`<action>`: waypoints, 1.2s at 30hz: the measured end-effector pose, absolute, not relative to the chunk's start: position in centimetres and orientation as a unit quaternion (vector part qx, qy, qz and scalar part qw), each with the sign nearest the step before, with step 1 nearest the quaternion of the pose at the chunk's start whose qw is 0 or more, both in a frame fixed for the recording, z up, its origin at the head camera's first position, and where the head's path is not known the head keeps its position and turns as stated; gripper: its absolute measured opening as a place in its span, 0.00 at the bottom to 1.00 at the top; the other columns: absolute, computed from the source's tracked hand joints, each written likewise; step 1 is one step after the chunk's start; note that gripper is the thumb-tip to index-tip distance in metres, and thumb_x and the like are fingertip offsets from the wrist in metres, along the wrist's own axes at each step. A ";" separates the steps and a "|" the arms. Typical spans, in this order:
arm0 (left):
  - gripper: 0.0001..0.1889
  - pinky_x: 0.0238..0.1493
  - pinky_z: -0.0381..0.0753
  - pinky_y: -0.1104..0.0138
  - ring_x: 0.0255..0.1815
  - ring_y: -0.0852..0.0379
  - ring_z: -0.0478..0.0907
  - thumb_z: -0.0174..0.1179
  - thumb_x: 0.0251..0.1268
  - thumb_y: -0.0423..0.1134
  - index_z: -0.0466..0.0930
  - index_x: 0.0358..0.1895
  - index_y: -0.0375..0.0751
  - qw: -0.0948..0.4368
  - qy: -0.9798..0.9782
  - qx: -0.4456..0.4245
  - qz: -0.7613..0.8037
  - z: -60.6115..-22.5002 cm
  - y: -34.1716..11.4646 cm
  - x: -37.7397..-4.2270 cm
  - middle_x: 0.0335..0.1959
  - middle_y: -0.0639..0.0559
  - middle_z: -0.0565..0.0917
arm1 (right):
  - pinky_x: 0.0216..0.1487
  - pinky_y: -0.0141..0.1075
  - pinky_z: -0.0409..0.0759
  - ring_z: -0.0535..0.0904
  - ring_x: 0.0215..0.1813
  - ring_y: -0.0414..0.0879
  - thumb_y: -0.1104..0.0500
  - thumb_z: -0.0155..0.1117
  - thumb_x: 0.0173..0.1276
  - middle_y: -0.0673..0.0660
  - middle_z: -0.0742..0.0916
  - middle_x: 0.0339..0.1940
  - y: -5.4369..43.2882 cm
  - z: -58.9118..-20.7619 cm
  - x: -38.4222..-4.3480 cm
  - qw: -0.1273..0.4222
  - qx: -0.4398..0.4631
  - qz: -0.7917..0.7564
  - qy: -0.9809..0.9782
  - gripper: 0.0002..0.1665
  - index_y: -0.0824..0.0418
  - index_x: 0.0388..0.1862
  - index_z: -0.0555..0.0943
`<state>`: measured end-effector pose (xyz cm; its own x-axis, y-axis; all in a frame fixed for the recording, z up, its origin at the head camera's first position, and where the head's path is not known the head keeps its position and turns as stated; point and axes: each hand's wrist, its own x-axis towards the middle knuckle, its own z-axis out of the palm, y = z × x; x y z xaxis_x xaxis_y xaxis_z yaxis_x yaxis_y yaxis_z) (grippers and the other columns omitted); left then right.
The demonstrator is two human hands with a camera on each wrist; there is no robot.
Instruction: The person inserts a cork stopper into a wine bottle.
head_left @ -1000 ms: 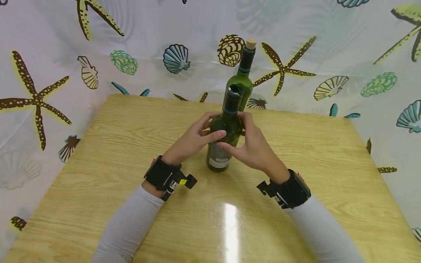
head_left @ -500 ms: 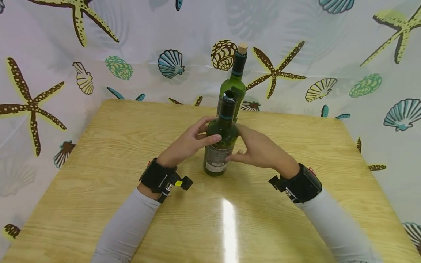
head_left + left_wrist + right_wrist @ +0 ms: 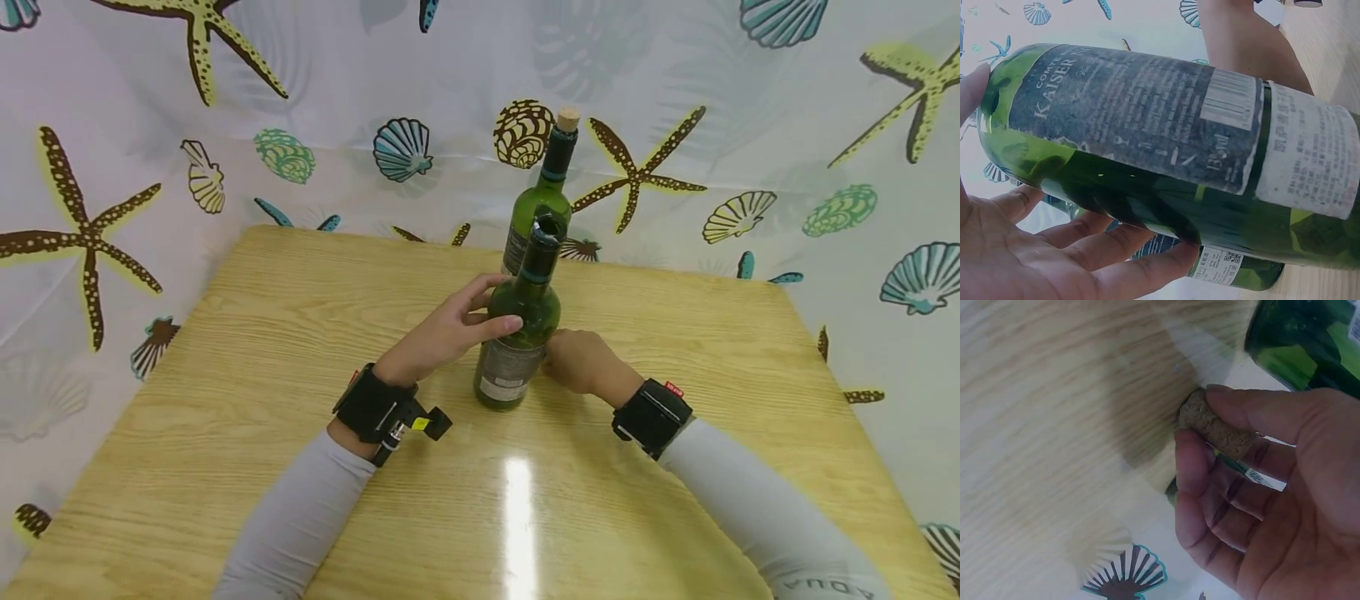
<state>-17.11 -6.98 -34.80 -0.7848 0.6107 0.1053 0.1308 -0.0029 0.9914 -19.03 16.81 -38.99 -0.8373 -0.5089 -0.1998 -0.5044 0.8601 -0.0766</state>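
Note:
A green wine bottle (image 3: pixel 512 360) with a grey label and an open dark neck stands on the table, leaning slightly. My left hand (image 3: pixel 453 329) holds it at the shoulder, thumb in front and fingers curved round the far left side; the left wrist view shows the label (image 3: pixel 1135 119) and those fingers along the glass. Low at the bottle's right side is my right hand (image 3: pixel 581 360). In the right wrist view this hand pinches a brown cork (image 3: pixel 1216 428) between thumb and fingers. The cork is hidden in the head view.
Directly behind stands a second green wine bottle (image 3: pixel 542 204), partly hidden, with a cork stopper (image 3: pixel 568 119) in its neck. Both are on a light wooden table (image 3: pixel 337 317). A white curtain (image 3: pixel 465 75) with starfish and shells hangs round the far side.
My right hand has come off the front bottle's shoulder, moved down its right side and turned over. My left hand stays on the bottle, which tilts slightly more to the right.

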 end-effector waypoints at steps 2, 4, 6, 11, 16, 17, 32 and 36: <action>0.27 0.62 0.69 0.47 0.65 0.46 0.69 0.59 0.70 0.48 0.62 0.70 0.59 0.188 0.677 0.273 0.657 -34.9 -6.8 -17.0 0.63 0.47 0.71 | 0.28 0.46 0.80 0.81 0.28 0.49 0.58 0.63 0.67 0.54 0.83 0.28 17.0 -38.5 -18.9 0.097 -0.272 -0.013 0.957 0.05 0.59 0.35 0.79; 0.28 0.62 0.69 0.48 0.65 0.46 0.69 0.60 0.69 0.50 0.62 0.70 0.59 0.194 0.674 0.273 0.659 -34.9 -6.8 -16.9 0.63 0.48 0.71 | 0.28 0.46 0.80 0.82 0.30 0.50 0.60 0.64 0.66 0.55 0.83 0.29 17.3 -37.4 -18.9 0.076 -0.286 -0.023 0.955 0.03 0.59 0.34 0.80; 0.29 0.62 0.69 0.48 0.65 0.47 0.70 0.60 0.68 0.51 0.62 0.70 0.59 0.197 0.672 0.272 0.660 -34.9 -6.8 -16.7 0.63 0.47 0.71 | 0.27 0.46 0.79 0.82 0.31 0.50 0.61 0.64 0.65 0.56 0.84 0.30 17.7 -35.7 -18.9 0.048 -0.300 -0.040 0.952 0.02 0.59 0.36 0.80; 0.30 0.61 0.71 0.50 0.64 0.47 0.71 0.60 0.69 0.49 0.60 0.71 0.57 0.210 0.672 0.277 0.654 -34.8 -6.5 -16.4 0.62 0.46 0.70 | 0.23 0.40 0.69 0.72 0.23 0.47 0.63 0.56 0.68 0.54 0.77 0.23 18.3 -29.8 -18.2 -0.053 -0.312 -0.086 0.945 0.03 0.61 0.38 0.76; 0.27 0.60 0.72 0.52 0.62 0.48 0.73 0.58 0.71 0.43 0.62 0.70 0.55 0.216 0.666 0.289 0.653 -34.6 -6.0 -16.1 0.60 0.45 0.71 | 0.31 0.39 0.71 0.73 0.26 0.45 0.63 0.54 0.72 0.54 0.78 0.25 17.6 -23.2 -16.1 -0.176 -0.328 -0.180 0.911 0.08 0.66 0.43 0.78; 0.26 0.60 0.73 0.53 0.62 0.48 0.73 0.58 0.71 0.42 0.62 0.69 0.56 0.217 0.665 0.290 0.653 -34.6 -5.9 -16.1 0.60 0.45 0.71 | 0.35 0.38 0.73 0.75 0.29 0.45 0.64 0.55 0.72 0.55 0.80 0.27 17.4 -22.1 -15.6 -0.197 -0.329 -0.203 0.901 0.08 0.67 0.46 0.78; 0.28 0.57 0.74 0.51 0.63 0.46 0.72 0.59 0.70 0.51 0.60 0.70 0.61 0.231 0.694 0.303 0.611 -34.2 -5.2 -15.2 0.61 0.49 0.70 | 0.53 0.28 0.76 0.81 0.44 0.38 0.69 0.68 0.63 0.54 0.85 0.43 15.6 -19.1 -11.5 -0.223 -0.327 -0.332 0.856 0.13 0.70 0.45 0.77; 0.30 0.59 0.74 0.52 0.65 0.47 0.70 0.58 0.70 0.53 0.58 0.71 0.60 0.224 0.695 0.308 0.610 -34.4 -5.3 -15.1 0.63 0.50 0.69 | 0.53 0.29 0.76 0.82 0.46 0.42 0.70 0.68 0.62 0.55 0.86 0.45 15.6 -20.0 -11.4 -0.239 -0.349 -0.332 0.843 0.09 0.69 0.40 0.79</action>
<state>-15.11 -5.27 -34.45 -0.7098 0.7015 0.0640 0.1551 0.0671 0.9856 -11.39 15.64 -19.99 -0.6425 -0.4286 0.6352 -0.7468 0.5360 -0.3937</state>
